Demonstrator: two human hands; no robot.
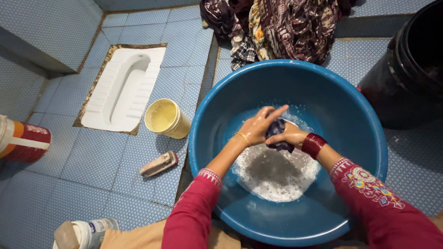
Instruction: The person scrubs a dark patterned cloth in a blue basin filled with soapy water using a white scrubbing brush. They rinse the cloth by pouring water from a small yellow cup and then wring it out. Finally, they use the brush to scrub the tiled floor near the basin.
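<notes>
Both hands work over the big round blue plastic basin (pixel 207 124): left hand (pixel 257 125) curled onto a small dark wet cloth (pixel 278 133), forefinger sticking out, right hand (pixel 287 136) closed round the same cloth from the other side, held just above the soapy water (pixel 276 173) in the basin's middle. Rubbing looks best done with the cloth low over the suds, knuckles against knuckles, so splashes stay inside the rim. Left of the basin: yellow plastic mug (pixel 166 118), scrub brush (pixel 159 163); behind it, patterned laundry heap (pixel 281 27).
</notes>
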